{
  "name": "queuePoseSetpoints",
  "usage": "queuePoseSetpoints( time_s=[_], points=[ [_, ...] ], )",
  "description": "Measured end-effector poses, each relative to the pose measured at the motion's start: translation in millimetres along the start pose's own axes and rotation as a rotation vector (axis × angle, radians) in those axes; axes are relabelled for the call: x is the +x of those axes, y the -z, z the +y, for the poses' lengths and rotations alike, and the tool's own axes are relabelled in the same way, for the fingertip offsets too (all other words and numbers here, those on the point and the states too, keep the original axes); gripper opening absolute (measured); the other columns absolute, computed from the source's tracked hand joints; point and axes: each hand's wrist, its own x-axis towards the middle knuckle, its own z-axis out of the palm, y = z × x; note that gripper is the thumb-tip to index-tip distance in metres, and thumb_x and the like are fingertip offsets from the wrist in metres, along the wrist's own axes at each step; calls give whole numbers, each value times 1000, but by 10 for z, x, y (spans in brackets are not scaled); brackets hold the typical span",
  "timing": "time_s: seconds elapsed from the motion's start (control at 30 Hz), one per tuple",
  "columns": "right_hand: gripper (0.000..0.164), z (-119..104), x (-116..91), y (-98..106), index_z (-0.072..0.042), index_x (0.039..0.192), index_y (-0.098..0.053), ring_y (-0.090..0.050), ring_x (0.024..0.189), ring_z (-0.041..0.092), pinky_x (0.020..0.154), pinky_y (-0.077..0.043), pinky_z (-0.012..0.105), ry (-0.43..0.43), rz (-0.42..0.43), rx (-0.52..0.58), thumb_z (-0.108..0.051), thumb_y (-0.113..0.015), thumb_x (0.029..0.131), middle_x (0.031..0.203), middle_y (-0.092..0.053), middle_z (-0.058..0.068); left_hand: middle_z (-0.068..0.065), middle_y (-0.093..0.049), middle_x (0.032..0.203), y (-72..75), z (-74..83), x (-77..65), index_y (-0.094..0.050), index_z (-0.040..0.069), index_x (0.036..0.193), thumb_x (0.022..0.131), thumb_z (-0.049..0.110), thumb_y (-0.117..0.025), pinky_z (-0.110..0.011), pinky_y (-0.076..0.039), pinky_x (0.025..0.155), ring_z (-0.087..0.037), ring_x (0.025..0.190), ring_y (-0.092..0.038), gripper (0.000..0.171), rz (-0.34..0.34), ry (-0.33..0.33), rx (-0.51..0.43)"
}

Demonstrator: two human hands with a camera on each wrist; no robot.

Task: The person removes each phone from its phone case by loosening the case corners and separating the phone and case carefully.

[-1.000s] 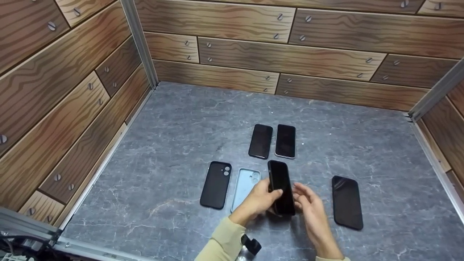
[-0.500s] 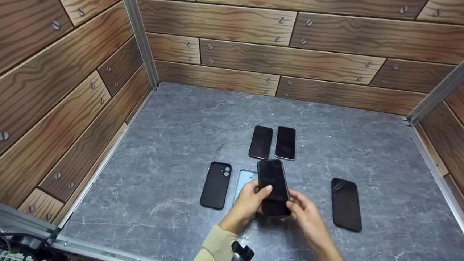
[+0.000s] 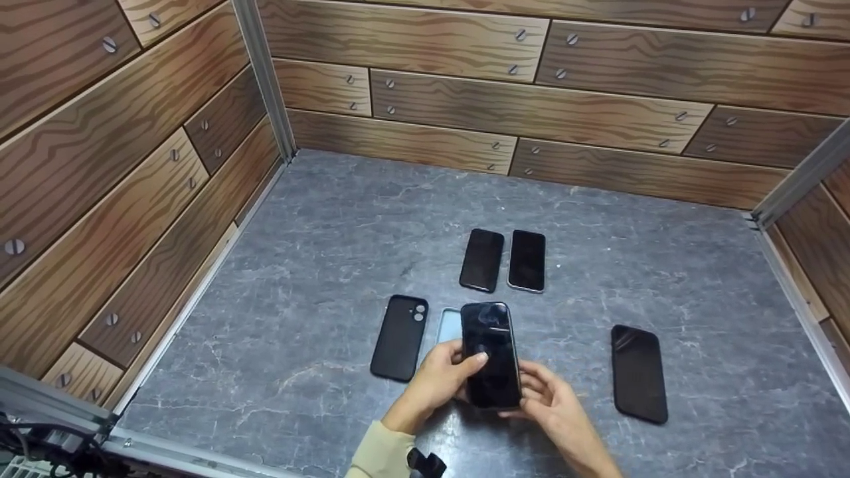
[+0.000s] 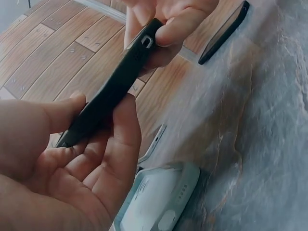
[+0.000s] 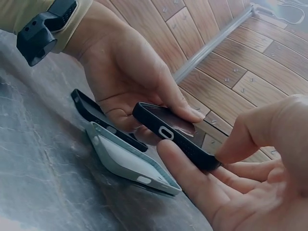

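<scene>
A phone in a black case (image 3: 493,382) is held off the table, screen up, with the case's port cutout facing the person. My left hand (image 3: 439,375) grips its left side, thumb over the screen and fingers curled beneath. At the lower right corner, my right hand (image 3: 556,406) pinches the case; the right wrist view shows the thumb (image 5: 238,137) on the corner and a finger below. Partly hidden behind the held phone lies a light blue phone case (image 3: 449,324), its hollow side up. Left of that lies an unfilled black phone case (image 3: 400,338) with camera holes.
Two dark-screened phones, one black (image 3: 482,260) and one with a pale edge (image 3: 527,261), lie side by side farther back. Another black phone-shaped slab (image 3: 639,373) lies to the right. Wood-patterned walls (image 3: 398,93) enclose the grey marbled table (image 3: 319,265).
The held phone has moved left and toward the person, covering more of the light blue case. My right hand has closed in from beside the phone to pinch its lower corner.
</scene>
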Motion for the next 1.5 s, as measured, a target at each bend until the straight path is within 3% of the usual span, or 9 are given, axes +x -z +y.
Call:
queuePoseSetpoints(
  time_s=[0.2,0.43,0.57,0.8,1.03,1.27,1.5],
  points=[
    [60,47,-2,-44,13,144,-20,-67,111,32,92,-56,49,15,-51,37,10,-48,91,138,-49,38,-10,-75,101,30,-20,-27,-66,3,115,95,25,-66,-26,-57,76,-13,85,-70,30,-4,6,-14],
    [61,73,-2,-106,14,142,-23,-67,112,24,93,-57,42,0,16,23,15,-46,85,134,-56,29,-12,-74,100,13,-40,-57,-65,-2,113,95,20,-65,-26,-56,77,-14,85,-69,28,22,5,-54],
    [57,88,-5,-151,12,141,-26,-67,110,22,91,-58,40,-8,66,23,12,-50,89,131,-59,26,-13,-74,97,3,-38,-65,-65,-3,111,96,19,-62,-27,-56,77,-14,82,-68,26,37,2,-68],
    [60,63,-35,-191,15,140,-26,-67,108,20,89,-59,40,5,97,21,16,-47,84,130,-58,27,-9,-72,92,9,-45,-86,-63,-5,112,99,20,-59,-28,-58,68,-14,76,-68,28,0,17,-165],
    [62,87,-55,-177,17,141,-23,-67,110,21,90,-58,42,36,58,32,18,-45,83,132,-57,27,-9,-72,90,15,-44,-110,-62,-5,116,100,21,-56,-35,-61,61,-16,71,-70,31,-35,54,-215],
    [54,130,-67,-140,20,139,-23,-66,113,28,91,-56,47,152,-40,140,19,-42,88,130,-63,18,-13,-73,94,0,-34,-117,-62,-5,115,100,22,-56,-32,-60,64,-15,74,-70,31,-29,38,-220],
    [55,114,-73,-137,6,136,-34,-65,115,24,92,-57,42,134,-38,201,21,-40,84,128,-65,7,-11,-74,88,-22,-13,-128,-62,-5,111,101,23,-55,-35,-61,62,-17,70,-71,30,-31,60,-271]
  ],
)
